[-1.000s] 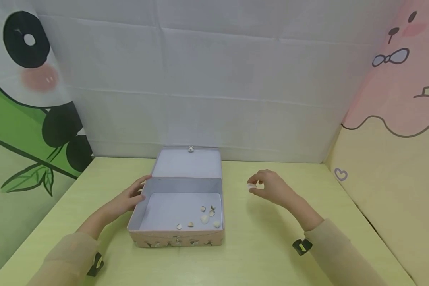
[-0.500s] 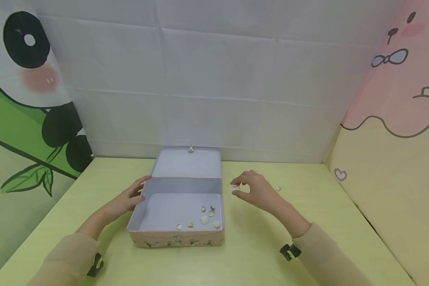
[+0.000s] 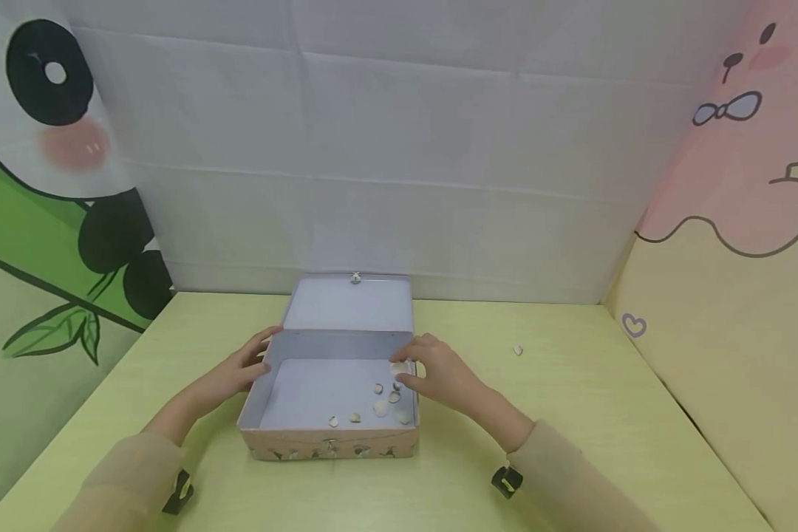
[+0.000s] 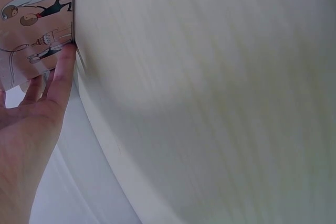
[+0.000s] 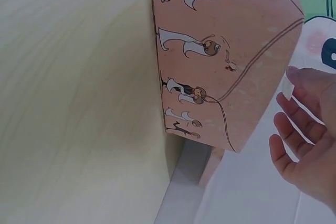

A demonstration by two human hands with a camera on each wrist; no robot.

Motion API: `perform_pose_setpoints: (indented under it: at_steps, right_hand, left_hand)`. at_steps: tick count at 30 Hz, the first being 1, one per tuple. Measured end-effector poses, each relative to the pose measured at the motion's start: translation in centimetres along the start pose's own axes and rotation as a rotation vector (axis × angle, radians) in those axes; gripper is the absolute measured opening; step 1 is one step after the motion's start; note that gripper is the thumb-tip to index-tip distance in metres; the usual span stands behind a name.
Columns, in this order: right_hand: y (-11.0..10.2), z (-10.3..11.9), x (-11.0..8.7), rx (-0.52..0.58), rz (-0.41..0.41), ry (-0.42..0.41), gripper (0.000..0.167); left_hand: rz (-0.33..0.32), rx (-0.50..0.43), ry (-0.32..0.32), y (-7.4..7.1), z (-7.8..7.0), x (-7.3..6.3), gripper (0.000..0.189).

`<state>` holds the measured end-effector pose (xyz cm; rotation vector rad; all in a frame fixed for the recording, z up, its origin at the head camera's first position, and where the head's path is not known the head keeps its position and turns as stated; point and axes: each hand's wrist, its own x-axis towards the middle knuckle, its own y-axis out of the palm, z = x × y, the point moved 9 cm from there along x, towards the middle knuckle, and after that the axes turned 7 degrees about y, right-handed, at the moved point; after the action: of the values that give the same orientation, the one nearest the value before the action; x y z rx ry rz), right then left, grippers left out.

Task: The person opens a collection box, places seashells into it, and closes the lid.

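My right hand [image 3: 444, 375] pinches a whitish seashell [image 5: 287, 86] between thumb and fingertips, over the right rim of a pink box [image 3: 306, 445]. The box stands with its hinged lid [image 3: 349, 304] tipped back, and its inside is pale. Several small seashells [image 3: 380, 408] lie on its floor, mostly toward the front right. My left hand [image 3: 228, 375] rests against the box's left side, thumb at the rim; in the left wrist view its outstretched fingers touch the printed wall [image 4: 39, 40].
One small shell [image 3: 518, 350] lies on the light yellow table [image 3: 479, 473], right of the box. A white cloth backdrop [image 3: 399, 148] rises behind the table. Walls with cartoon animals flank both sides. A small metal clasp [image 3: 330, 445] sits on the box front.
My right hand has moved left with the seashell, from over the table to over the box's right side. This has uncovered the small shell on the table. The left hand has stayed put.
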<state>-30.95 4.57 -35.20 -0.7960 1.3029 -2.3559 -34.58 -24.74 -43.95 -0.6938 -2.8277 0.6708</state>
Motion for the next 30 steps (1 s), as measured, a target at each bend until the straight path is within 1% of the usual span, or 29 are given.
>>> perform_pose_setpoints:
  at_steps: [6,9,14,17,22,26,30]
  right_hand:
    - [1.9,0.3,0.3,-0.029,0.029,-0.019,0.023]
    - [2.2,0.3,0.3,-0.031,0.024,-0.02,0.023]
    - [2.2,0.3,0.3,-0.032,0.019,-0.02,0.023]
    - [1.9,0.3,0.2,-0.034,0.02,-0.021,0.023]
    - [0.6,0.8,-0.3,-0.026,0.015,-0.028,0.024]
    - [-0.5,0.9,-0.7,-0.019,0.002,-0.056,0.024]
    - [-1.4,0.4,-1.0,-0.016,-0.019,-0.089,0.024]
  left_hand:
    - [0.0,0.007,0.012,0.0,-0.2,-0.1,0.064]
    - [-0.002,0.002,0.0,-0.1,0.0,-0.1,0.064]
    - [-0.002,-0.001,-0.003,-0.1,0.0,-0.1,0.064]
    - [-0.003,0.0,0.002,-0.1,-0.2,-0.1,0.064]
    - [-0.004,0.002,0.002,0.0,-0.2,-0.2,0.064]
    - [-0.002,0.005,-0.002,0.0,-0.2,-0.2,0.064]
    - [0.0,0.007,-0.004,0.0,-0.2,-0.2,0.064]
